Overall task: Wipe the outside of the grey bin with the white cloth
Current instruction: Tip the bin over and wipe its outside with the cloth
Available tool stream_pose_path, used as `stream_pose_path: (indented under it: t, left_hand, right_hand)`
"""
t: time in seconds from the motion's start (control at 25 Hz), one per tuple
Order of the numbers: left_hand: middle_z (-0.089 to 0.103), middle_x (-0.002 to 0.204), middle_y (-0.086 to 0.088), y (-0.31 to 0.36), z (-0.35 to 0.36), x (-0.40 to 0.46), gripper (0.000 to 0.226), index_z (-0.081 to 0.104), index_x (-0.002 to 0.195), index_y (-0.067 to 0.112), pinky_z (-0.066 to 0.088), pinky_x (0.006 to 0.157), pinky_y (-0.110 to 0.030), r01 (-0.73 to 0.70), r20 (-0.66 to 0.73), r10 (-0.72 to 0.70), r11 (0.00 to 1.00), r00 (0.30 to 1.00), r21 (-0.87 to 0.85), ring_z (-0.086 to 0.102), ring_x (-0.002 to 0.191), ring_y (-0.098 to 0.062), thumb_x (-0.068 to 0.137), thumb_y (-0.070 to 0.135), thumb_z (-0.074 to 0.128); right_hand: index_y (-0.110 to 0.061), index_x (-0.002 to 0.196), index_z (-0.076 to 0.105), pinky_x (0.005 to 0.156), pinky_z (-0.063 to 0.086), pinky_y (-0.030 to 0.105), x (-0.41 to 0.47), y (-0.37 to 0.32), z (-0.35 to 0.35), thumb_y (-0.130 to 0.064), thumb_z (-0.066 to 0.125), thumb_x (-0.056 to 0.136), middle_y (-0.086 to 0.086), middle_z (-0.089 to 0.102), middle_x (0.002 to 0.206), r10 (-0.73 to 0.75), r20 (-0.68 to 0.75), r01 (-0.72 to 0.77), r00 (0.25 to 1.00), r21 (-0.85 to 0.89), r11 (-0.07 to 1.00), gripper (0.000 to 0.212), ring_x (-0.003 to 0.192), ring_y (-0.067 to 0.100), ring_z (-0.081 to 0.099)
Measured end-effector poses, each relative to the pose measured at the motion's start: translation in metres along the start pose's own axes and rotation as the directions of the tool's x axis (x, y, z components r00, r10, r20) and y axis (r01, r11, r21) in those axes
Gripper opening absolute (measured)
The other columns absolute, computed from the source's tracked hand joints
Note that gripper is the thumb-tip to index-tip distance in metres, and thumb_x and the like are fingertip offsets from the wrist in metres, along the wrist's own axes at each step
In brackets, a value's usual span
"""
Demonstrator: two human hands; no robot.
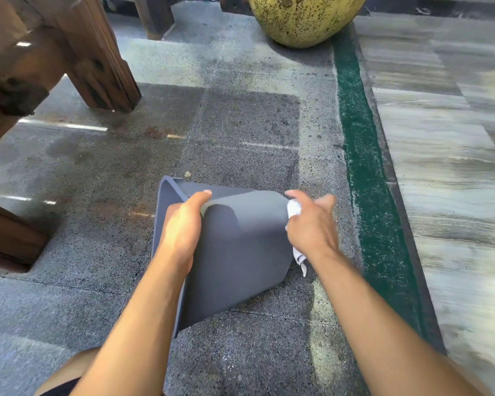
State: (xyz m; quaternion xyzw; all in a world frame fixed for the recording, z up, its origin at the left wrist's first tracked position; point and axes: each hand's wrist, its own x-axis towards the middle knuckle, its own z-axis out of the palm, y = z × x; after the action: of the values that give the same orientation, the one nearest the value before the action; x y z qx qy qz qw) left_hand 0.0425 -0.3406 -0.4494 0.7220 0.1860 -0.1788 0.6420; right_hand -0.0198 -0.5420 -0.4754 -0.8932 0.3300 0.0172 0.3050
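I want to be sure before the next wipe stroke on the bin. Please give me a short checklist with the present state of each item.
1. Left hand grips the grey bin at its rim: ok.
2. Right hand holds the white cloth: ok.
3. Cloth touches the bin's outer wall: ok, at the right edge.
4. Bin tilted so the outside faces up: ok.
5. Wall already clean: cannot tell.
6. Floor around the bin free of obstacles: ok.
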Motion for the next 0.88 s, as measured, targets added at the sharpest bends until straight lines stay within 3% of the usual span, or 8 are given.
stream_pose_path:
  t: [0.08,0.2,0.4,0.52,0.6,0.68,0.8,0.88]
  left_hand:
    - [0.079,0.112,-0.009,-0.002,0.003,-0.001,0.063,0.074,0.114,0.019,0.056,0.097,-0.045,0.048,0.088,-0.042,0.996,0.995,-0.071,0.077,0.098,-0.028,0.075,0.068,0.067]
    - [0.08,0.111,-0.018,0.005,0.01,-0.017,0.07,0.08,0.107,0.01,0.057,0.092,-0.04,0.062,0.268,-0.027,0.991,0.963,-0.122,0.077,0.1,-0.031,0.096,0.068,0.044]
    - [0.078,0.104,-0.029,0.004,0.018,-0.031,0.11,0.083,0.096,0.001,0.061,0.086,-0.038,0.095,0.44,-0.07,0.995,0.895,-0.035,0.077,0.099,-0.033,0.089,0.086,0.015]
    - [0.075,0.111,-0.031,0.0,0.024,-0.028,0.119,0.081,0.103,0.002,0.053,0.102,-0.042,0.068,0.472,-0.081,0.997,0.878,0.044,0.072,0.108,-0.038,0.081,0.095,0.011]
    - [0.069,0.099,-0.021,-0.006,0.028,-0.025,0.126,0.077,0.104,-0.004,0.044,0.084,-0.037,0.035,0.519,-0.086,0.994,0.851,0.108,0.059,0.084,-0.035,0.075,0.099,0.01]
    - [0.058,0.099,-0.011,-0.007,0.029,-0.023,0.128,0.072,0.105,-0.006,0.032,0.076,-0.04,0.007,0.56,-0.092,0.988,0.823,0.152,0.043,0.085,-0.028,0.072,0.102,0.013]
    - [0.07,0.069,-0.009,0.008,0.013,-0.024,0.086,0.075,0.075,0.009,0.045,0.066,-0.036,-0.085,0.292,0.008,0.964,0.956,0.253,0.061,0.067,-0.028,0.094,0.078,0.028]
    - [0.074,0.079,-0.011,0.015,-0.011,-0.021,0.058,0.075,0.081,0.011,0.048,0.078,-0.04,-0.147,-0.07,0.211,0.847,0.975,0.51,0.067,0.087,-0.034,0.094,0.061,0.048]
  right_hand:
    - [-0.04,0.122,0.067,0.073,0.057,0.038,-0.022,-0.015,-0.004,-0.015,0.053,0.097,-0.002,0.037,0.114,-0.197,0.009,0.197,0.98,-0.021,0.98,0.038,0.075,0.023,0.061]
    - [-0.03,0.099,0.075,0.081,0.054,0.037,-0.042,-0.038,-0.014,-0.035,0.056,0.094,-0.007,0.043,0.099,-0.327,-0.057,0.331,0.943,0.099,0.938,0.02,0.082,0.018,0.06]
    - [-0.028,0.086,0.06,0.064,0.042,0.029,-0.063,-0.055,-0.027,-0.07,0.065,0.078,-0.009,0.038,0.097,-0.373,-0.088,0.379,0.924,0.066,0.923,0.044,0.077,0.011,0.055]
    - [-0.024,0.081,0.056,0.058,0.039,0.03,-0.067,-0.056,-0.03,-0.065,0.069,0.076,-0.007,0.037,0.096,-0.415,-0.112,0.414,0.903,-0.038,0.91,0.043,0.069,0.015,0.053]
    - [-0.022,0.077,0.056,0.056,0.04,0.03,-0.067,-0.055,-0.033,-0.057,0.07,0.078,-0.006,0.038,0.096,-0.422,-0.108,0.419,0.9,-0.054,0.907,0.037,0.067,0.017,0.053]
    - [-0.02,0.075,0.057,0.057,0.043,0.031,-0.066,-0.053,-0.037,-0.048,0.068,0.08,-0.005,0.039,0.095,-0.416,-0.094,0.412,0.904,-0.063,0.909,0.031,0.067,0.02,0.055]
    - [-0.018,0.072,0.057,0.061,0.048,0.033,-0.061,-0.049,-0.041,-0.043,0.063,0.085,-0.004,0.04,0.094,-0.399,-0.109,0.391,0.91,-0.088,0.916,0.028,0.067,0.023,0.057]
    - [-0.018,0.071,0.056,0.063,0.052,0.034,-0.054,-0.044,-0.046,-0.044,0.061,0.087,-0.004,0.04,0.095,-0.377,-0.121,0.369,0.918,-0.084,0.926,0.031,0.065,0.022,0.057]
